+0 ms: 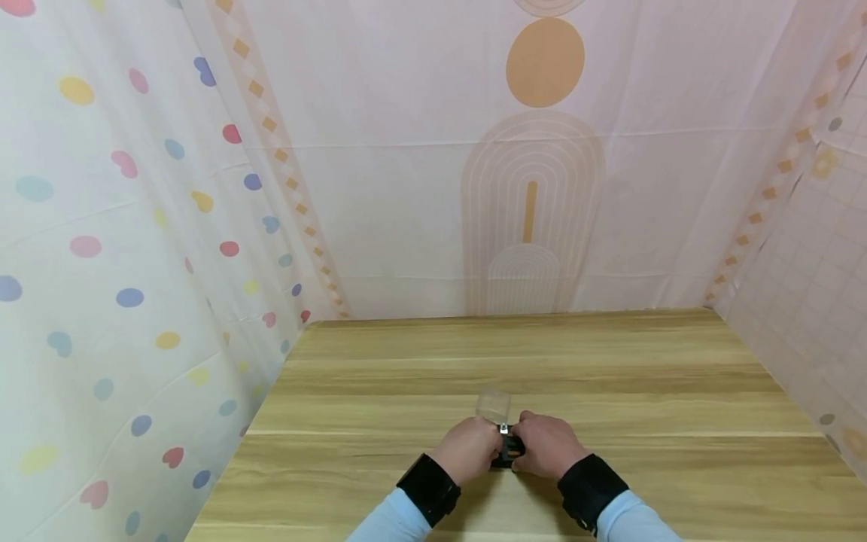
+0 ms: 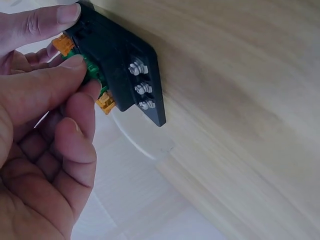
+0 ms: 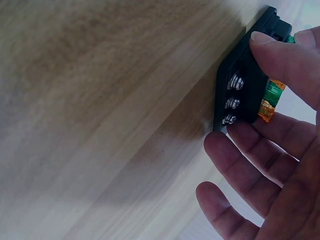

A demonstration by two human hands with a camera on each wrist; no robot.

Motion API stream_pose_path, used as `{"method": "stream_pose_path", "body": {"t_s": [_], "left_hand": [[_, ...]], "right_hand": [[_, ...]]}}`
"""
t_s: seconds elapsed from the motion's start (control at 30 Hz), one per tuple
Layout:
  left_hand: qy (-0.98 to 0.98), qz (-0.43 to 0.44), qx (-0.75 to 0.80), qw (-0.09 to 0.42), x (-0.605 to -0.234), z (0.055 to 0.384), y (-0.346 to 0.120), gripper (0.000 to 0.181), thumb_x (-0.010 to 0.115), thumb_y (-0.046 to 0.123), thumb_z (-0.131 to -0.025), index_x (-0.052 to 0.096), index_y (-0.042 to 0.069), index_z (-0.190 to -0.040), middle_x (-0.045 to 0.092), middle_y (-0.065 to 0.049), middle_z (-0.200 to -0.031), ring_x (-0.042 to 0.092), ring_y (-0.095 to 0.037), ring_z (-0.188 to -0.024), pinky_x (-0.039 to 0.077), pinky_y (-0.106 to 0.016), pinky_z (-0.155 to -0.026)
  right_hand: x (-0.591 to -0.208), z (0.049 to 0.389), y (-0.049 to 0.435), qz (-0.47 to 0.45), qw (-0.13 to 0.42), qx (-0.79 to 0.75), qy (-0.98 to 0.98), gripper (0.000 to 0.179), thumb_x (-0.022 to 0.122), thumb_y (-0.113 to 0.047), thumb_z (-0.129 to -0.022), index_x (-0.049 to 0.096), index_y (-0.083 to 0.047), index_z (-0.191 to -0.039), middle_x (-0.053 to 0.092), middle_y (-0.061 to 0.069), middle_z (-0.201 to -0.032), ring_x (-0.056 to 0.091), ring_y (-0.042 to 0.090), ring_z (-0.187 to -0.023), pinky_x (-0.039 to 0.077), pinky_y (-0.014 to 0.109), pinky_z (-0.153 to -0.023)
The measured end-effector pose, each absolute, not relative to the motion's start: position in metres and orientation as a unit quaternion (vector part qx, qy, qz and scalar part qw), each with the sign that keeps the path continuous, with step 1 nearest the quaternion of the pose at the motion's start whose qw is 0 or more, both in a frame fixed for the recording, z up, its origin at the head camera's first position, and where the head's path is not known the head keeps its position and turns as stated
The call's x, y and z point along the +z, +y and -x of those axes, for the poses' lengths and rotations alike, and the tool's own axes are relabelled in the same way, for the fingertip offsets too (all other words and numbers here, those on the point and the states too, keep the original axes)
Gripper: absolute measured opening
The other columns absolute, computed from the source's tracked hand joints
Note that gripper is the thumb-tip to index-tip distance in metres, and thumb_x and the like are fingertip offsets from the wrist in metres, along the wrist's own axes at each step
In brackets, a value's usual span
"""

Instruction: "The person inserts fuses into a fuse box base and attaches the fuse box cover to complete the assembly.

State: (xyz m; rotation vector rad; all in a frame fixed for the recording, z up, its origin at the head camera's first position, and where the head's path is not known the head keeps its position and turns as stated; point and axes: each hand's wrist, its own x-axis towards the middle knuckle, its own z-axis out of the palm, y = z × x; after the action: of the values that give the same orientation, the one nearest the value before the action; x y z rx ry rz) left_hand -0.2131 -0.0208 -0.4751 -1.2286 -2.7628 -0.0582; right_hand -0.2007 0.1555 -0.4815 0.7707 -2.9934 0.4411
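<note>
A black plastic electrical base (image 2: 112,65) carries a row of silver screw terminals (image 2: 142,88) and a green and orange insert (image 2: 95,72). It stands on the table between the two hands. My left hand (image 1: 469,449) holds it from the left, the thumb on the black edge and a finger against the green part. From the other side my right hand (image 1: 550,446) grips the black body, thumb on its face and fingertips at its lower end, as the right wrist view shows. Just behind the base lies a clear plastic cover (image 1: 493,405).
The wood-grain table (image 1: 352,421) reaches back to a patterned curtain (image 1: 406,226). A dotted curtain (image 1: 156,301) hangs along the left side, and a pale checked one (image 1: 813,301) along the right. Black bands (image 1: 433,489) circle both wrists.
</note>
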Motion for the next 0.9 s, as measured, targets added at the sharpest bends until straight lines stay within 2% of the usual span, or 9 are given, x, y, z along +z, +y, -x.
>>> {"method": "stream_pose_path", "body": {"t_s": [0.23, 0.9], "left_hand": [[-0.918, 0.395, -0.005, 0.041, -0.471, 0.212, -0.017, 0.024, 0.08, 0.006, -0.079, 0.068, 0.018, -0.063, 0.058, 0.014, -0.06, 0.047, 0.0, -0.055, 0.042, -0.017, -0.055], [-0.919, 0.387, 0.066, 0.041, -0.468, 0.205, -0.006, 0.012, 0.08, 0.007, -0.08, 0.072, 0.016, -0.078, 0.066, 0.008, -0.076, 0.059, -0.004, -0.069, 0.049, -0.02, -0.064]], "right_hand": [[-0.482, 0.202, 0.156, -0.252, 0.011, 0.138, -0.958, 0.029, 0.089, -0.024, -0.066, 0.072, -0.012, -0.085, 0.049, -0.004, -0.078, 0.044, 0.011, -0.06, 0.04, 0.03, -0.054], [-0.479, 0.201, 0.155, -0.257, 0.015, 0.135, -0.957, 0.029, 0.089, -0.025, -0.066, 0.071, -0.012, -0.084, 0.05, -0.003, -0.077, 0.044, 0.012, -0.06, 0.041, 0.031, -0.054]]}}
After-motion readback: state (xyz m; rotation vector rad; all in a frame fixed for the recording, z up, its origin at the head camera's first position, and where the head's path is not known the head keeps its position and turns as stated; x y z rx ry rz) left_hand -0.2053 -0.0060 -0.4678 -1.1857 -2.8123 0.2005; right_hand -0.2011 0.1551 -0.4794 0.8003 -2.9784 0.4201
